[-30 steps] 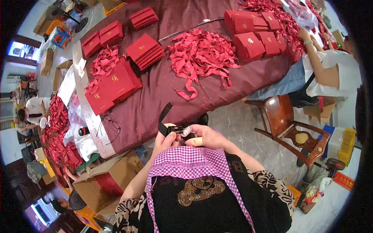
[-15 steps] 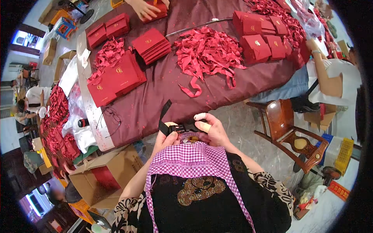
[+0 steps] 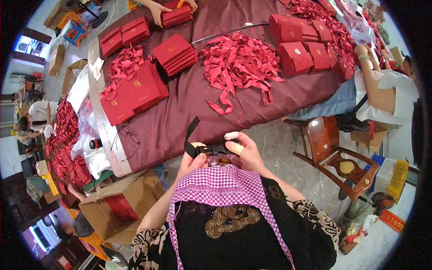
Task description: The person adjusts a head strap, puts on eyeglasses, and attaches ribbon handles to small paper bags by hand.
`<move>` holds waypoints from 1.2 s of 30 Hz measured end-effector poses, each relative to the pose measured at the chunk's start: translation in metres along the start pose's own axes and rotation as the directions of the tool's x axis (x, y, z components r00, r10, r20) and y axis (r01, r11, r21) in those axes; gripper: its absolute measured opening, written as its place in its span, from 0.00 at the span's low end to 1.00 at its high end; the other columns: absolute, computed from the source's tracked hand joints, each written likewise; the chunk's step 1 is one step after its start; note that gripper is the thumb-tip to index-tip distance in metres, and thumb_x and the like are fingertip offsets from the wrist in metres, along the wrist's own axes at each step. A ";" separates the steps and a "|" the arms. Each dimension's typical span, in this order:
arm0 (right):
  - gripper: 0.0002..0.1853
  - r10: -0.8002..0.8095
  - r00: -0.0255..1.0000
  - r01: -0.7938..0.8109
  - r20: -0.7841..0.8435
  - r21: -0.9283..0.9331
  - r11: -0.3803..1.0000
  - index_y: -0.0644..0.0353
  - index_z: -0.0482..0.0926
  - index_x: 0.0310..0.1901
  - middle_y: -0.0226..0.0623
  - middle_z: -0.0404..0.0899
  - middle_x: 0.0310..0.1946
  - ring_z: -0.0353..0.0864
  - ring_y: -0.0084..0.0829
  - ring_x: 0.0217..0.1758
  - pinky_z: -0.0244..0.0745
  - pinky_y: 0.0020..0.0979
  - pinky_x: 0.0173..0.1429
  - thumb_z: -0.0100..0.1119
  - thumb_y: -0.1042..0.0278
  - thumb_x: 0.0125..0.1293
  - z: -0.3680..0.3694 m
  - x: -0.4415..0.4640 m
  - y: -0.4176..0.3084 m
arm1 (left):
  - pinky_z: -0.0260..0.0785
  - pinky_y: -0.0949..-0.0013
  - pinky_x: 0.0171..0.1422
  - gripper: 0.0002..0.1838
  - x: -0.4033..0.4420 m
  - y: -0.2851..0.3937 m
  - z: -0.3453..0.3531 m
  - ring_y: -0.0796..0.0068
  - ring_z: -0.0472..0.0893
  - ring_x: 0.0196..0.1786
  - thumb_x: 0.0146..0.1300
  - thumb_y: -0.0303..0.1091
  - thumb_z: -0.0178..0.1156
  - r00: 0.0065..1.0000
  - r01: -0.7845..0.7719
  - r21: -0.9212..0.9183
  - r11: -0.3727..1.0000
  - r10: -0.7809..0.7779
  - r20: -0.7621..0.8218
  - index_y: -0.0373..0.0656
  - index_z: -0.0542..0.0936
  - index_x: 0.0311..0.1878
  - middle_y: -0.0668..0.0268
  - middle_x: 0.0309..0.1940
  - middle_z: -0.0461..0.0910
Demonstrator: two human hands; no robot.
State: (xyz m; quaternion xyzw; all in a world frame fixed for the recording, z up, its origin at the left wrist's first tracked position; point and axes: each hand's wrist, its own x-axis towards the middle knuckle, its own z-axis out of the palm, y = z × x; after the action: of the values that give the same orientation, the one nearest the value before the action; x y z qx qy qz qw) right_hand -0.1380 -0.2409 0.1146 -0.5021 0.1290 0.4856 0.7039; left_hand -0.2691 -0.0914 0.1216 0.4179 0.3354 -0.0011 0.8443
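A black plastic buckle (image 3: 205, 150) on a black strap (image 3: 191, 130) sits in front of my waist, just above the purple checked apron (image 3: 216, 180). My left hand (image 3: 192, 163) is closed round the buckle's left side, and the loose strap end sticks up past its fingers. On the buckle's other side, my right hand (image 3: 250, 155) is curled, with thumb and index finger close together by the dark strap. Its fingertips wear pale coverings. Whatever lies inside the right hand's grip is partly hidden. Whether the two buckle halves are joined I cannot make out.
On the cloth-covered table (image 3: 180, 108) ahead lie a ribbon pile (image 3: 240, 60), red bag stacks (image 3: 174, 54) and eyeglasses (image 3: 128, 137). A cardboard box (image 3: 117, 207) stands left, a wooden chair (image 3: 328, 139) right. Another person's hand (image 3: 155, 11) touches bags at the far edge.
My hands and the buckle stay nearly in place. Across the table, the other person's hands have shifted on a stack of red bags, and an orange item now shows there.
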 end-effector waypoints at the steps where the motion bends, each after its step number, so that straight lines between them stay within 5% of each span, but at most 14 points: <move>1: 0.10 -0.003 1.000 0.004 0.013 -0.010 1.000 0.55 0.76 0.46 0.24 0.71 0.26 0.59 0.14 0.16 0.51 0.19 0.19 0.61 0.75 0.63 0.000 0.000 0.000 | 0.65 0.81 0.32 0.11 0.001 -0.001 -0.001 0.87 0.71 0.28 0.70 0.34 0.53 1.000 0.005 0.015 1.000 -0.005 0.015 0.45 0.71 0.53 0.72 0.32 0.74; 7: 0.11 -0.071 0.997 0.071 0.019 0.000 0.997 0.55 0.77 0.45 0.24 0.74 0.31 0.67 0.15 0.23 0.59 0.18 0.25 0.62 0.76 0.61 0.016 -0.004 -0.008 | 0.66 0.80 0.33 0.13 0.006 -0.010 -0.006 0.86 0.72 0.30 0.71 0.32 0.52 0.997 -0.039 0.044 0.998 0.035 0.073 0.46 0.70 0.57 0.73 0.33 0.74; 10: 0.11 -0.103 0.994 0.104 0.024 -0.068 0.992 0.55 0.77 0.45 0.24 0.75 0.32 0.68 0.15 0.24 0.60 0.18 0.26 0.62 0.76 0.61 0.008 0.004 0.001 | 0.68 0.73 0.47 0.16 0.007 -0.002 -0.001 0.83 0.73 0.41 0.72 0.35 0.51 0.985 0.060 0.208 0.976 -0.092 0.145 0.44 0.66 0.59 0.72 0.39 0.74; 14: 0.12 -0.108 0.992 0.120 0.060 -0.245 0.962 0.56 0.75 0.45 0.27 0.75 0.31 0.69 0.17 0.24 0.63 0.22 0.26 0.63 0.71 0.60 0.009 0.004 -0.005 | 0.71 0.68 0.54 0.17 0.012 -0.009 -0.001 0.75 0.78 0.49 0.70 0.31 0.53 0.969 -0.042 0.112 0.993 0.013 0.248 0.42 0.65 0.60 0.64 0.45 0.78; 15: 0.09 -0.046 0.998 0.051 0.047 -0.124 0.991 0.59 0.77 0.43 0.32 0.77 0.41 0.77 0.25 0.42 0.75 0.27 0.44 0.60 0.78 0.61 0.012 0.001 -0.008 | 0.71 0.67 0.53 0.18 0.011 -0.001 -0.001 0.75 0.78 0.50 0.69 0.32 0.56 0.963 -0.155 0.295 0.943 0.077 0.259 0.41 0.67 0.59 0.64 0.44 0.79; 17: 0.11 0.075 0.996 -0.072 0.039 -0.063 0.995 0.60 0.75 0.46 0.34 0.76 0.42 0.78 0.30 0.44 0.81 0.34 0.46 0.60 0.77 0.62 0.021 -0.008 -0.024 | 0.70 0.67 0.53 0.21 0.022 -0.004 -0.014 0.75 0.78 0.49 0.65 0.38 0.63 0.950 -0.241 0.558 0.794 0.077 0.301 0.40 0.71 0.56 0.64 0.45 0.80; 18: 0.10 -0.005 1.000 0.010 0.024 -0.204 0.979 0.55 0.76 0.46 0.30 0.76 0.35 0.75 0.22 0.31 0.70 0.23 0.31 0.60 0.74 0.62 0.007 0.003 -0.016 | 0.70 0.66 0.54 0.22 0.040 -0.029 -0.030 0.75 0.78 0.50 0.64 0.40 0.64 0.893 -0.399 0.574 0.715 0.162 0.420 0.40 0.73 0.57 0.64 0.47 0.80; 19: 0.10 -0.016 0.997 0.034 0.080 -0.228 0.973 0.55 0.76 0.46 0.28 0.76 0.37 0.74 0.19 0.32 0.68 0.20 0.31 0.60 0.72 0.63 0.011 -0.002 -0.023 | 0.69 0.65 0.56 0.21 0.046 -0.045 -0.038 0.75 0.77 0.53 0.65 0.38 0.63 0.898 -0.245 0.442 0.863 0.030 0.438 0.40 0.74 0.57 0.64 0.49 0.80; 22: 0.12 0.192 0.971 -0.103 0.140 -0.480 0.871 0.57 0.75 0.49 0.32 0.78 0.43 0.76 0.24 0.45 0.75 0.28 0.46 0.61 0.69 0.65 -0.013 -0.002 -0.028 | 0.67 0.66 0.59 0.18 0.023 -0.001 -0.038 0.75 0.75 0.55 0.66 0.34 0.60 0.844 -0.186 0.351 0.918 -0.034 0.535 0.39 0.75 0.57 0.65 0.50 0.80; 24: 0.14 0.192 0.906 0.082 0.377 -0.602 0.795 0.59 0.75 0.52 0.30 0.79 0.45 0.77 0.22 0.47 0.73 0.27 0.52 0.61 0.68 0.67 -0.029 0.004 -0.017 | 0.67 0.66 0.60 0.16 0.025 0.002 -0.053 0.77 0.74 0.54 0.65 0.33 0.61 0.818 -0.339 0.574 0.745 -0.069 0.572 0.38 0.77 0.54 0.67 0.51 0.80; 27: 0.16 0.313 0.862 0.013 0.399 -0.634 0.773 0.61 0.75 0.54 0.26 0.79 0.47 0.76 0.20 0.50 0.70 0.25 0.57 0.61 0.67 0.67 -0.047 0.005 -0.017 | 0.66 0.67 0.60 0.15 0.006 0.004 -0.055 0.75 0.76 0.51 0.67 0.37 0.58 0.842 -0.311 0.433 0.846 0.034 0.538 0.38 0.78 0.52 0.66 0.48 0.81; 30: 0.15 0.294 0.875 0.063 0.384 -0.693 0.718 0.61 0.77 0.53 0.26 0.79 0.46 0.75 0.19 0.49 0.70 0.25 0.56 0.60 0.65 0.68 -0.034 -0.004 -0.033 | 0.70 0.63 0.50 0.18 -0.012 0.025 -0.060 0.73 0.79 0.44 0.65 0.43 0.58 0.982 -0.116 0.792 0.600 -0.052 0.183 0.35 0.77 0.44 0.55 0.38 0.82; 34: 0.15 0.239 0.916 0.119 0.321 -0.789 0.603 0.61 0.78 0.53 0.29 0.81 0.37 0.77 0.20 0.39 0.74 0.26 0.44 0.58 0.63 0.69 -0.055 -0.004 -0.041 | 0.71 0.59 0.37 0.14 -0.036 0.057 -0.077 0.51 0.81 0.32 0.62 0.39 0.58 0.950 -0.017 0.838 0.546 0.270 -0.157 0.35 0.77 0.40 0.45 0.31 0.78; 36: 0.15 0.113 0.967 0.140 0.228 -0.849 0.510 0.63 0.77 0.52 0.29 0.78 0.31 0.76 0.21 0.35 0.75 0.27 0.40 0.55 0.63 0.70 -0.056 -0.007 -0.058 | 0.72 0.58 0.39 0.10 -0.043 0.059 -0.096 0.52 0.81 0.34 0.62 0.31 0.59 0.878 -0.093 0.790 0.606 0.424 -0.221 0.36 0.77 0.43 0.47 0.30 0.78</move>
State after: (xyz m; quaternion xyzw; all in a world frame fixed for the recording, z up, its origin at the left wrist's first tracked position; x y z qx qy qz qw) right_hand -0.0769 -0.2927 0.1273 -0.7189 -0.2236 0.5397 0.3767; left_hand -0.3399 0.0032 0.1466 0.7685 0.3976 0.0661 0.4969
